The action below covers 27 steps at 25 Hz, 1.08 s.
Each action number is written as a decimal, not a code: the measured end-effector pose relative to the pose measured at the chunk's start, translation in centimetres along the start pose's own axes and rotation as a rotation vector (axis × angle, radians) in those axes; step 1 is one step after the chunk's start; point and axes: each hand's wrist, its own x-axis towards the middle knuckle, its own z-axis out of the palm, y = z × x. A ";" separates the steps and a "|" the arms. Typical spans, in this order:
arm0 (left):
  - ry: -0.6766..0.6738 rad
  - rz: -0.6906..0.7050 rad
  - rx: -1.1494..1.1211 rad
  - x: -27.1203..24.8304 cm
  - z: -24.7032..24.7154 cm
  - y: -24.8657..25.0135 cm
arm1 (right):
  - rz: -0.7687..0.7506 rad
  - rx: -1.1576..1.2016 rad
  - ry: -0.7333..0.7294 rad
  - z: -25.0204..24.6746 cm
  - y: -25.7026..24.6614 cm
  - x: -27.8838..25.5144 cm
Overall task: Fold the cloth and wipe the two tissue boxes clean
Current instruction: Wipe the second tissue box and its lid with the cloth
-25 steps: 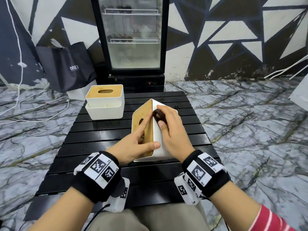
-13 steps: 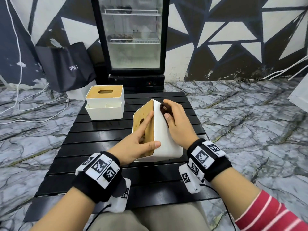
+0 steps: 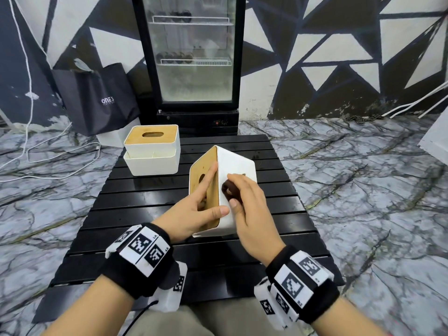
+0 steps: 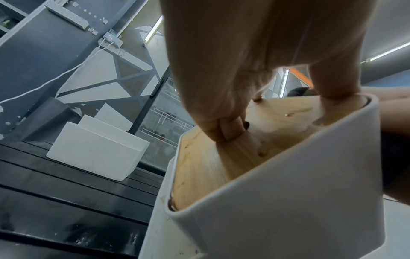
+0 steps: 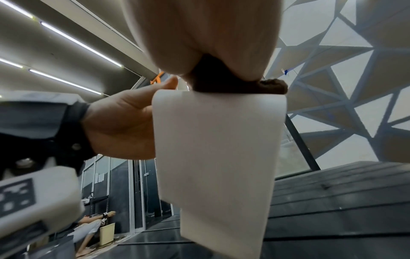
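Observation:
One white tissue box with a wooden lid stands tilted on edge in the middle of the black slatted table, lid facing left. My left hand grips it, fingers curled into the lid slot, thumb on the near white edge. My right hand holds a bunched dark brown cloth pressed against the box's white side; the cloth shows under the fingers. The second tissue box sits upright at the table's back left, untouched.
A glass-door fridge stands just behind the table. A black bag leans on the wall at the back left, with white cables on the marble floor. A white object sits at the right edge.
My right hand slid the cloth up toward the box's far end, then back down its white side toward me. The left hand kept its grip on the tilted box.

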 end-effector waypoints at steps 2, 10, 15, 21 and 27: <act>-0.013 0.006 0.014 -0.1 -0.1 -0.1 | -0.010 0.016 -0.025 0.0 -0.3 0.9; 0.035 0.016 0.011 -0.2 0.2 -0.1 | 0.079 0.006 -0.003 -0.8 0.9 2.3; 0.001 0.017 0.006 0.0 0.1 -0.3 | 0.037 0.000 -0.038 -0.3 0.1 1.9; -0.017 0.038 0.019 -0.2 0.0 -0.3 | 0.004 -0.006 -0.048 -0.8 0.5 4.9; -0.027 0.041 -0.001 -0.6 -0.1 -0.2 | -0.001 -0.041 -0.111 -2.1 1.7 6.7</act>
